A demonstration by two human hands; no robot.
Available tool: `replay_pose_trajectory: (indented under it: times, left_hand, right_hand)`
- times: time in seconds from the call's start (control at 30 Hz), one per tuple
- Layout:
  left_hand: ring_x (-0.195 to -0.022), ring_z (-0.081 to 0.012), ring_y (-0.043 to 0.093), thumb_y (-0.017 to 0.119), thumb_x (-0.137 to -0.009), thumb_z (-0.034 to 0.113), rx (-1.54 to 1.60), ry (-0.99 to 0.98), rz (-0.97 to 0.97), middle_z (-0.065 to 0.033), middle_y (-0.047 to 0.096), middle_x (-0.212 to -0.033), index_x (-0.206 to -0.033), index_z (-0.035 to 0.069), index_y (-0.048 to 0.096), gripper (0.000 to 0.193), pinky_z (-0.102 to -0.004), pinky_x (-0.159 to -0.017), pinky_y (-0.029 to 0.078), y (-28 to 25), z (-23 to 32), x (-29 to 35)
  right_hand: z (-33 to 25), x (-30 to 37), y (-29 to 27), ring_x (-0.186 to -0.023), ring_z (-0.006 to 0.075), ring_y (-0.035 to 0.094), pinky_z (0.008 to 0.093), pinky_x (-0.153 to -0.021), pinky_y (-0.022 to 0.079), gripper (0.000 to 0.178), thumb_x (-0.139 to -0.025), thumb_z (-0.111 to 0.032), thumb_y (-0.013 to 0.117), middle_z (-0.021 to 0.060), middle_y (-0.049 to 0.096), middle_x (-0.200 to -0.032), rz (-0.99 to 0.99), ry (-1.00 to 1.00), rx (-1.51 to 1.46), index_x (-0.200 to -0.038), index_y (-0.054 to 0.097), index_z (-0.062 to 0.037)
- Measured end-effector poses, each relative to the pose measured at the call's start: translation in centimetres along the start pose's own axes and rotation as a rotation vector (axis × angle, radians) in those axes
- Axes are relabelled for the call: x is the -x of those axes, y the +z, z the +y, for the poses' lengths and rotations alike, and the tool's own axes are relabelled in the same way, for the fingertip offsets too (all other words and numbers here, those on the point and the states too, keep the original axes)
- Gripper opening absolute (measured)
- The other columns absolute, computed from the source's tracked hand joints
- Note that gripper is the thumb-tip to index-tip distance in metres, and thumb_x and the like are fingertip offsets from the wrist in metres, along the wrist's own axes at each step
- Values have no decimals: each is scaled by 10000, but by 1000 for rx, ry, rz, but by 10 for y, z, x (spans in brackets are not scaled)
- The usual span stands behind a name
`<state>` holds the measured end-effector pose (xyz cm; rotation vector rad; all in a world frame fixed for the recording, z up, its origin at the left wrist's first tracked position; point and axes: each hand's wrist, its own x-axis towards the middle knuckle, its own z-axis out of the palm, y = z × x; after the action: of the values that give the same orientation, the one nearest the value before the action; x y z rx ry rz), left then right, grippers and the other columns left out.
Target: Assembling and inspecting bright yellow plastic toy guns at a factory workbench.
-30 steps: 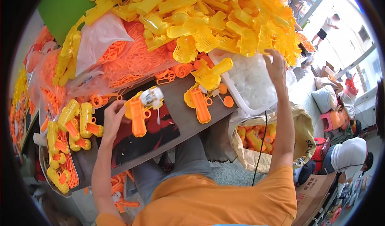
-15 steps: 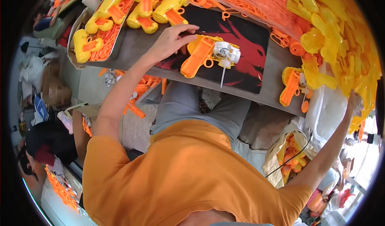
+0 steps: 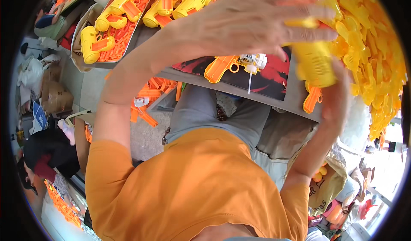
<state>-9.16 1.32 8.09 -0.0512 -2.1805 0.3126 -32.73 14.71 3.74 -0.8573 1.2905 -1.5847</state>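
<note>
My right hand [image 3: 339, 89] holds a yellow plastic toy shell [image 3: 316, 64] over the right part of the table; both are blurred. My left hand [image 3: 257, 20] reaches across above the table, fingers stretched out and spread, close to the top of that shell. Whether it touches the shell I cannot tell. Below my left hand lies a half-built toy gun [image 3: 220, 68] with an orange handle, a white mechanism and a thin white rod pointing down past the table edge. Another partly built gun [image 3: 312, 99] lies at the table's right front, half hidden by the shell.
Yellow shells are heaped high in a pile [image 3: 368, 65] at the right. A box [image 3: 76, 55] at the left holds orange parts and yellow toy guns, with several more guns [image 3: 192, 3] beside it. A black-and-red mat [image 3: 274, 84] covers the table's middle. A bag [image 3: 329, 183] stands below right.
My right hand has come in from the yellow pile, bringing a yellow shell. My left hand has left the half-built gun's side and swung right toward the shell.
</note>
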Motion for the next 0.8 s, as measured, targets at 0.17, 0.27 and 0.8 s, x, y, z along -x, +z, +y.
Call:
replay_pose_trajectory:
  times: [0.17, 0.27, 0.8]
  left_hand:
    - [-1099, -262, 560, 712, -799, 196, 153, -103, -545, -89, 585, -1200, -1350, 103, 503, 596, -372, -934, 478, 15, -2, 44]
    - [-1115, -272, 549, 691, -814, 258, 257, -300, -706, -106, 569, -1223, -1388, 94, 454, 642, -387, -946, 468, 11, -6, 72]
    - [-1202, -326, 517, 710, -765, 286, 496, -446, -1042, -163, 527, -1315, -1328, 39, 458, 665, -426, -968, 450, 63, -10, 81]
  right_hand:
    - [49, -16, 30, -1065, 197, 613, 350, -949, 461, 391, -990, -264, 509, 122, 640, -1154, -288, 266, -256, -1210, 554, 55]
    - [85, -23, 23, -1088, 130, 572, 300, -949, 444, 348, -1004, -188, 488, 78, 617, -1181, -126, -70, 461, -1286, 519, 13]
    - [129, -16, 42, -1297, 323, 422, 450, -1137, 241, 893, -709, 22, 690, 158, 503, -1322, -319, -248, 687, -1489, 268, -85]
